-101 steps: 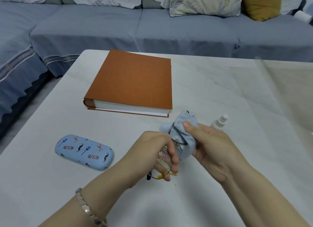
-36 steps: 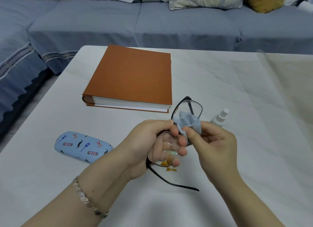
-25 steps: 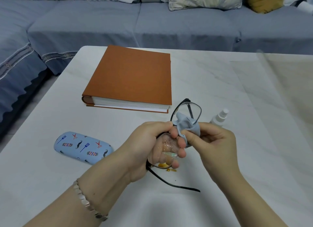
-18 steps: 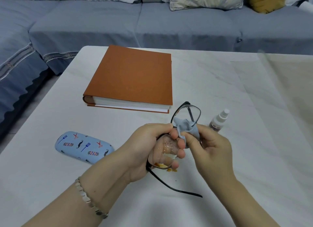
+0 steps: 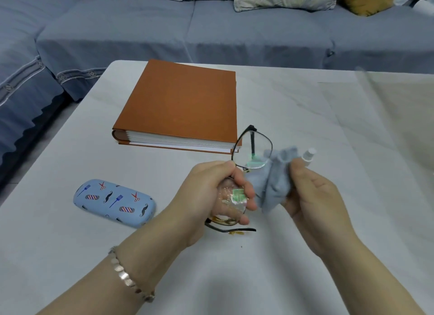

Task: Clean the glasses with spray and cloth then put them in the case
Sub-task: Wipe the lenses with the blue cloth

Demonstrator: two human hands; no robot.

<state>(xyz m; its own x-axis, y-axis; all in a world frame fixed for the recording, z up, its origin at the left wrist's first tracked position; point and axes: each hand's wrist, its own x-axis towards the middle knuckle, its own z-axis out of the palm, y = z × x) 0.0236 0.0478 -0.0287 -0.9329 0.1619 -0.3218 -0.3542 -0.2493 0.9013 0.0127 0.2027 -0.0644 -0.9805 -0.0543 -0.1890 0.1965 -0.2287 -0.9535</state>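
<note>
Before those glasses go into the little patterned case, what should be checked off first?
1. Hold on the glasses: ok, the left hand grips them around the near lens.
2. Hold on the cloth: ok, the right hand pinches it by the far lens.
3. Lenses clean: cannot tell, glare covers them.
4. Temples folded: not ok, one sticks out below the left hand.
5. Opening of the case: not ok, it lies shut on the table, left of both hands.
</note>
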